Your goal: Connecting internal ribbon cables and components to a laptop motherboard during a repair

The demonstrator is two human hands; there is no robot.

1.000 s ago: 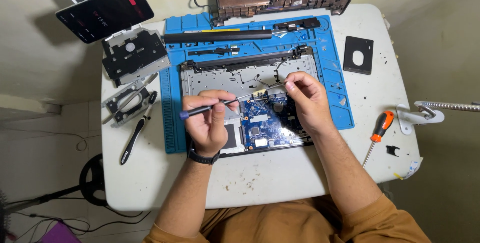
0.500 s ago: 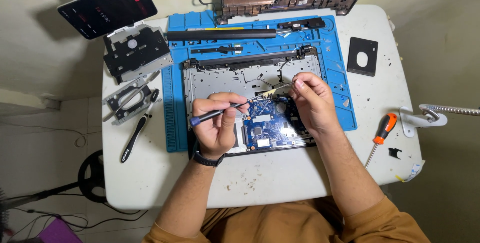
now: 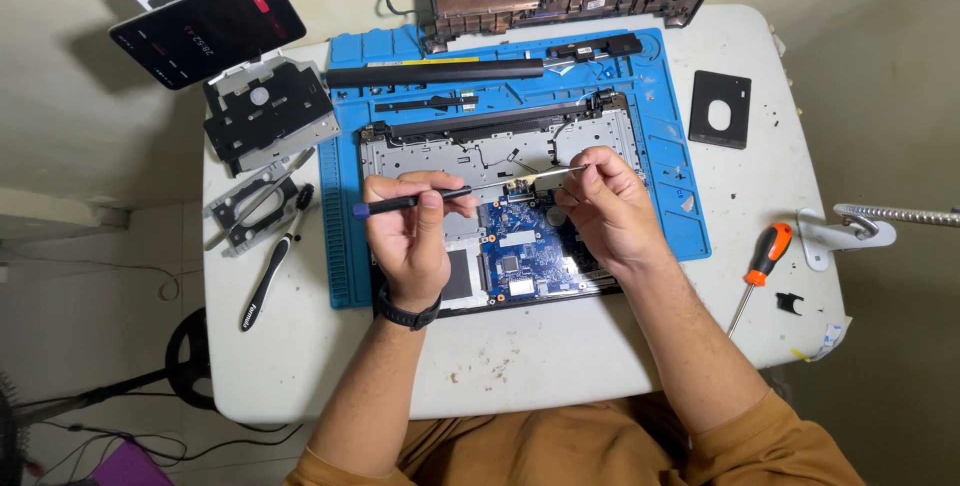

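Screwdriver (image 3: 410, 203) in left fingers (image 3: 432, 200), above blue motherboard (image 3: 520, 246)

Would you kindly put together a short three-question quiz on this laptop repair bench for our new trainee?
1. True or false: the left hand holds a thin dark screwdriver lying roughly level, its tip pointing toward the right hand.
2. Which tool lies on the white table to the right of the blue mat? A) black-handled brush B) orange-handled screwdriver C) smartphone
3. Fill in: the right hand pinches a thin pale ______ above the blue circuit board.

Key: 1 true; 2 B; 3 strip (possibly a flat cable; too small to tell).
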